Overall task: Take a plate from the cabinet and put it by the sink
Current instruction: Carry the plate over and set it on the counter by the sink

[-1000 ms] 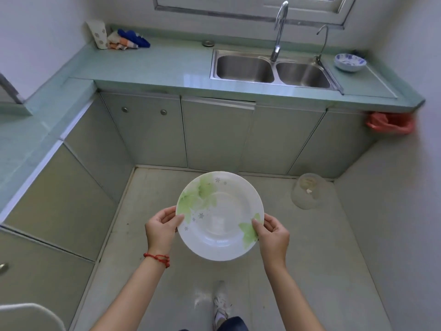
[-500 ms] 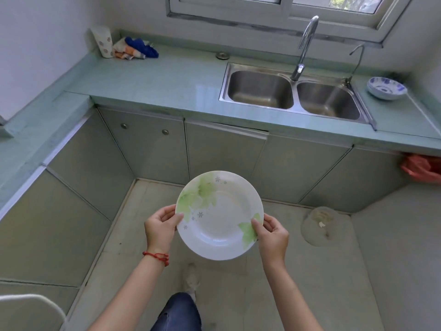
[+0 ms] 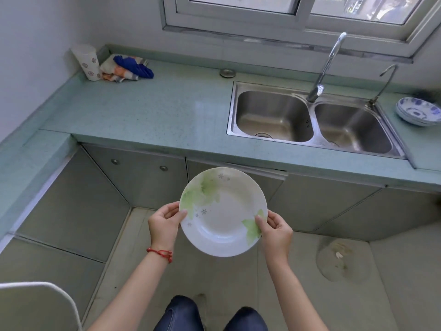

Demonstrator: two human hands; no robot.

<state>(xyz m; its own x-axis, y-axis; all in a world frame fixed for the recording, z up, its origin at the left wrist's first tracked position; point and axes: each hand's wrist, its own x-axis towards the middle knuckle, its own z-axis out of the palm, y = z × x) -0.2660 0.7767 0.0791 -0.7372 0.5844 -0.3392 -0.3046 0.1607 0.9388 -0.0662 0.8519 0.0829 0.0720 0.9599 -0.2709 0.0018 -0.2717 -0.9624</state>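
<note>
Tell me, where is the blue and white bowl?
The blue and white bowl sits on the counter at the far right of the head view, just right of the sink, near the small tap.

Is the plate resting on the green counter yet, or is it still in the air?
Apart. The head view shows the plate held at its rim by the left hand and right hand, in front of the counter, over the floor.

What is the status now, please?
Left hand and right hand grip the plate by its rim. Plate not yet at sink. Counter left of sink free.
</note>
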